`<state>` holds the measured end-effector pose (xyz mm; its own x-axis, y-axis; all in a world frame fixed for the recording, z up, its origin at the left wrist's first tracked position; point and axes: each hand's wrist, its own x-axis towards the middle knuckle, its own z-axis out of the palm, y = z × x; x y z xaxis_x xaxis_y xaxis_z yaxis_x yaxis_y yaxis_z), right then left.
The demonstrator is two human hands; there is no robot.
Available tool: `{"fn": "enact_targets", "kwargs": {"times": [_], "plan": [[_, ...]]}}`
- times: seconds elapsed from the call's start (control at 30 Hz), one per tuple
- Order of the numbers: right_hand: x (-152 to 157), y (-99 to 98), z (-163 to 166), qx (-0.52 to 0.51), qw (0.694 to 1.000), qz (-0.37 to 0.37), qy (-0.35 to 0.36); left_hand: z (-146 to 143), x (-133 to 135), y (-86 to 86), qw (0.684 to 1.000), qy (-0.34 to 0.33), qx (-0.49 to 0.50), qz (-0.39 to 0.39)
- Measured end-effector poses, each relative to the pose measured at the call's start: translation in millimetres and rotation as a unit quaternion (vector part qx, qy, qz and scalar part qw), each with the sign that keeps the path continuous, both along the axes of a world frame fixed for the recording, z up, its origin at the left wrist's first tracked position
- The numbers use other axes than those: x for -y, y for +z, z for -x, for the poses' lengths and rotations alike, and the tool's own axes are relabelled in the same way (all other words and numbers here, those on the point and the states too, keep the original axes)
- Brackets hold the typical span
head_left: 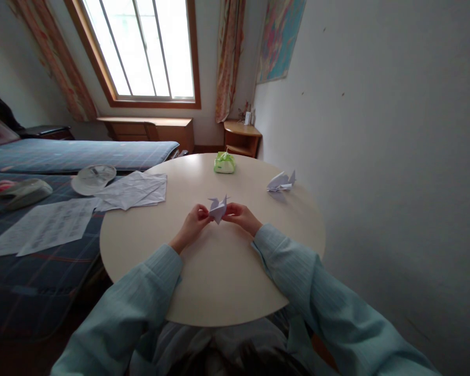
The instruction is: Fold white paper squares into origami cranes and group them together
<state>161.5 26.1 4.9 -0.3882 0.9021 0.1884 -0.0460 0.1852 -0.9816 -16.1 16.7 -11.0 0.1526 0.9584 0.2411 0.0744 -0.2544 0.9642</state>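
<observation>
A small folded white paper figure is held just above the round beige table, between both hands. My left hand pinches its left side with closed fingers. My right hand pinches its right side the same way. Both arms wear light blue sleeves and reach in from the bottom of the view. A second folded white paper figure lies on the table further back to the right, apart from my hands.
A green and white packet sits at the table's far edge. Crumpled paper sheets lie at the table's left. The bed on the left carries printed sheets and a round white disc. A wall runs close on the right.
</observation>
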Motion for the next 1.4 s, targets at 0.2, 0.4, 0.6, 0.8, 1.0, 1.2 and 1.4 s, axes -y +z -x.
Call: {"fn": "enact_targets", "kwargs": {"times": [0.2,0.4,0.6,0.8,1.0,1.2,1.4], "plan": [[1.1,3.4,0.8,-0.013,0.999,-0.022,-0.037,-0.2,-2.1,-1.2,0.999,0.028,-0.017,-0.022],[3.1,11.9,-4.3,-0.02,0.979,-0.07,-0.19,1.0,-2.1,-0.3,0.995,0.087,-0.034,-0.044],[7.0,15.3,-2.7,0.021,0.996,-0.018,-0.081,1.7,3.0,4.3,0.985,0.119,-0.095,-0.086],[4.6,9.4,0.5,0.038,0.995,-0.019,-0.088,2.8,0.8,5.5,0.984,0.141,-0.069,-0.086],[8.5,10.1,-0.5,0.09,0.983,-0.118,-0.109,3.4,-2.2,4.5,0.994,0.105,0.028,-0.012],[14.2,10.9,-0.2,0.156,0.941,-0.276,-0.12,1.0,4.6,10.3,0.992,0.072,0.094,0.046],[11.4,5.4,-2.1,0.244,0.87,-0.41,-0.122,0.9,6.8,12.0,0.984,0.054,0.138,0.095]]}}
